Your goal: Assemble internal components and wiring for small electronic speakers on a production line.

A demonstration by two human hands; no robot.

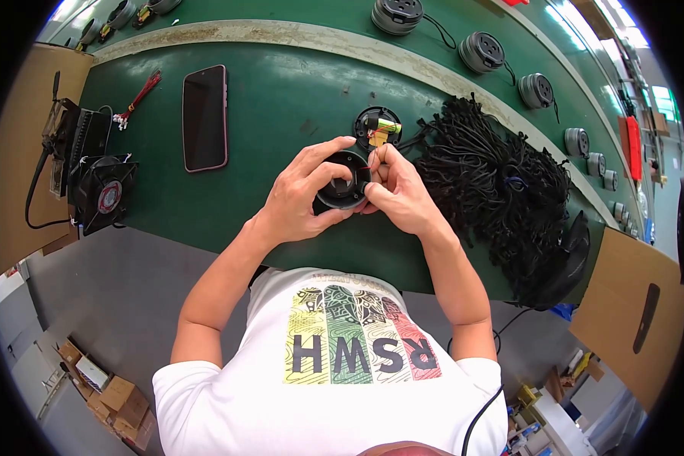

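My left hand [300, 196] grips a round black plastic housing [343, 184] from its left side, just above the green table [281, 106]. At the housing's right rim, the fingers of my right hand [397, 190] pinch a small part together with thin red wires. Just beyond the hands, a second round black part [378, 128] with a yellow-green component and wires lies on the table. Whatever sits between my right fingertips is too small to make out.
A dark smartphone [204, 117] lies at the left. A small black fan [102, 191] and cables sit at the table's left end. A big heap of black cords [494, 182] lies at the right. Several round grey units [482, 52] line the conveyor strip behind.
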